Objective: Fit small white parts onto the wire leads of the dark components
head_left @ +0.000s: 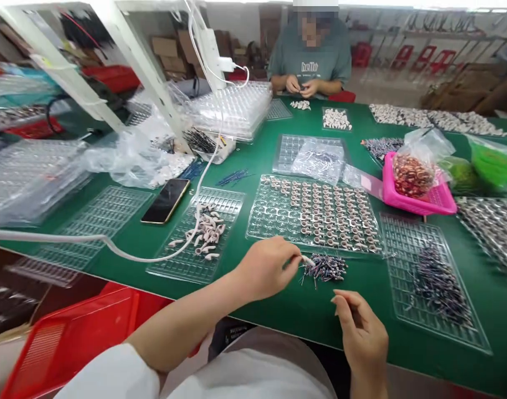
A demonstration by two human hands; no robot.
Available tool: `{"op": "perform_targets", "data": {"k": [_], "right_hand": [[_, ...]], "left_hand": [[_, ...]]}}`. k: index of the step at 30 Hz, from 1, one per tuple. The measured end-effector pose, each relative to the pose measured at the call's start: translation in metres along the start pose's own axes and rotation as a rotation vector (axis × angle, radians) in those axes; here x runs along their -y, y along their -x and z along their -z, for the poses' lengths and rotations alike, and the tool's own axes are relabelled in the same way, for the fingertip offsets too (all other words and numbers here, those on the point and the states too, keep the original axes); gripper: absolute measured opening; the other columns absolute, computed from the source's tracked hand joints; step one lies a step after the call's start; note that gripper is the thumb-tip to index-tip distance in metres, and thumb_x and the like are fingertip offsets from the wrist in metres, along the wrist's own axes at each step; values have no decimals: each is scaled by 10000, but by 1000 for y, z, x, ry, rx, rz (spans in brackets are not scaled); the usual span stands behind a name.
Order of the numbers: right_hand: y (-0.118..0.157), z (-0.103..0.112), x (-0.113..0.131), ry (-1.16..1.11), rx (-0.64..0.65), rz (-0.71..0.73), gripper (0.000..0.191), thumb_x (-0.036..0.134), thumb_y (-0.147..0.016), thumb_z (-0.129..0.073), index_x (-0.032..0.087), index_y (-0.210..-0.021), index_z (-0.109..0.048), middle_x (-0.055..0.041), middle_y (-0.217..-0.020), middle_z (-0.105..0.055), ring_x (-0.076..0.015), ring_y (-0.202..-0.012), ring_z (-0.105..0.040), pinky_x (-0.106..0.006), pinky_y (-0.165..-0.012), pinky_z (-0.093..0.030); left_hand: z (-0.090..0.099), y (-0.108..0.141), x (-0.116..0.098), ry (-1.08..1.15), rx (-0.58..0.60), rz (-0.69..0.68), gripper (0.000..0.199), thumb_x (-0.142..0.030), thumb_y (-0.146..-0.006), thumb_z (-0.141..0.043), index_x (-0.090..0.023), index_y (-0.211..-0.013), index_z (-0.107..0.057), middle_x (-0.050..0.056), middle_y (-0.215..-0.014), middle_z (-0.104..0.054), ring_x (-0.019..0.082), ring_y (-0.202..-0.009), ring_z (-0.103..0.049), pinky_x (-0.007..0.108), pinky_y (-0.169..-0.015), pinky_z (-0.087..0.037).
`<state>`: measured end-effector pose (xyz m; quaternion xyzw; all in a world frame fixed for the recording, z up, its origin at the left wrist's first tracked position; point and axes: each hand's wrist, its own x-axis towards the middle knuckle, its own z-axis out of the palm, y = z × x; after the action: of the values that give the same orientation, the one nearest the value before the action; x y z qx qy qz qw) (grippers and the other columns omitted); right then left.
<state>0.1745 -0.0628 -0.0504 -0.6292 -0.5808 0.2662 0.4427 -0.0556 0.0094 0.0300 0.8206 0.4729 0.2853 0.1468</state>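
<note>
My left hand [272, 267] pinches a small white part [307, 260] at the left edge of a pile of thin dark wired pieces [326, 267]. My right hand [361, 330] is closed near the table's front edge, its thumb and forefinger together; anything between them is too small to make out. Beyond the pile lies a clear tray [274, 216] with rows of white and brown parts on its right side. To the left, loose white parts [212, 230] rest on another clear tray [166, 265].
A white cable [145, 259] crosses the left side near a phone [166, 200]. At right are a pink basket [428, 206] and a tray of dark pieces [439, 282]. Clear trays [237, 108] are stacked behind. A person [309, 55] works across the table [253, 155].
</note>
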Motion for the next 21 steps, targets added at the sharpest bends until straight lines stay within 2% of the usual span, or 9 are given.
{"op": "perform_targets", "data": {"k": [3,7,9,11,13,15,18,21], "right_hand": [[0,1,0,0,12,15,228,413,-899,-603,221,-907,-725,-39,-800,-711,-158,-591,-630,-249,-523,-493],[-1,0,2,-12,33,46,231,411,-910,-584,227,-906,-723,-28,-765,-704,-154,-579,-635,-243,-514,-502],[-2,-2,2,-46,28,74,232,408,-911,-581,224,-893,-721,-23,-747,-698,-149,-564,-629,-240,-511,-505],[-2,-4,2,-76,26,98,232,404,-911,-581,219,-885,-720,-20,-739,-696,-143,-552,-625,-237,-508,-506],[-3,-5,2,-86,33,105,230,397,-916,-579,215,-888,-717,-19,-742,-694,-137,-544,-617,-233,-502,-500],[-2,-6,2,-83,43,108,227,389,-925,-569,214,-889,-709,-15,-746,-689,-129,-543,-606,-226,-505,-493],[-2,-6,3,-83,62,114,233,381,-939,-550,210,-872,-694,-12,-742,-678,-122,-553,-600,-218,-520,-486],[-2,-6,3,-92,69,129,221,366,-943,-544,206,-886,-685,-9,-731,-667,-118,-559,-593,-212,-528,-477]], "left_hand": [[37,9,29,-119,-95,161,211,-223,-910,-502,-171,-881,-705,64,-813,-730,193,-747,-658,292,-649,-521],[79,28,86,-370,-161,457,256,-313,-894,-516,-168,-944,-721,94,-915,-746,239,-846,-683,306,-713,-535],[93,34,111,-469,-171,556,286,-325,-884,-492,-158,-896,-724,117,-889,-746,273,-842,-688,325,-709,-535],[100,34,127,-507,-146,572,311,-353,-858,-514,-132,-886,-732,163,-922,-744,325,-860,-686,370,-714,-537],[98,26,135,-507,-99,537,343,-371,-844,-531,-114,-945,-735,191,-1009,-736,359,-950,-673,415,-796,-537],[87,10,138,-483,-37,479,366,-368,-857,-523,-123,-1043,-722,170,-1108,-724,346,-1061,-645,431,-915,-511],[64,-29,141,-439,52,406,352,-326,-898,-501,-155,-1137,-695,115,-1180,-708,299,-1136,-616,406,-993,-483],[44,-75,151,-446,83,416,304,-278,-932,-513,-140,-1147,-679,125,-1163,-694,279,-1137,-608,404,-1000,-478]]}}
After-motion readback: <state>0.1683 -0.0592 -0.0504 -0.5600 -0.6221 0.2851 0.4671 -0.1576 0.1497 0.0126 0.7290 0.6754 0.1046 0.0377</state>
